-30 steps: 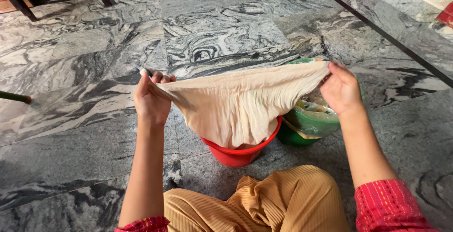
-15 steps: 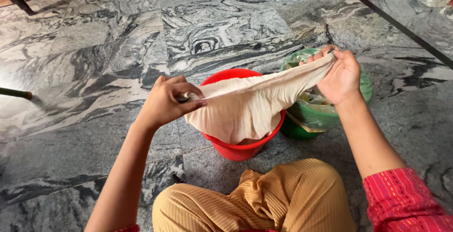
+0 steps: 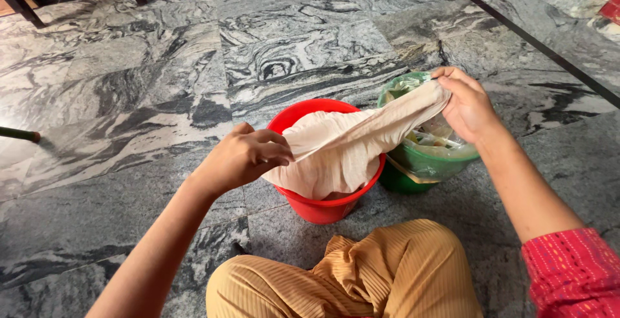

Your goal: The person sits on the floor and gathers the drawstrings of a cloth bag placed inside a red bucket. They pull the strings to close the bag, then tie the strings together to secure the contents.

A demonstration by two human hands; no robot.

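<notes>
The beige cloth (image 3: pixel 342 143) spans between both hands, its long axis running from the left hand (image 3: pixel 242 156) up and across to the right hand (image 3: pixel 466 103). The left grip is pressed together, pinching the lower end of the cloth at the near rim of the red bucket (image 3: pixel 316 209). The right grip pinches the upper end, raised above the green bucket (image 3: pixel 397 181). The cloth's middle sags below the two grips into the red bucket; what else that bucket contains is hidden. The green bucket, touching the red one on the right-grip side, holds a clear plastic liner with mixed scraps. Both buckets stand on the grey marbled floor (image 3: pixel 129 98), just beyond the person's knee.
</notes>
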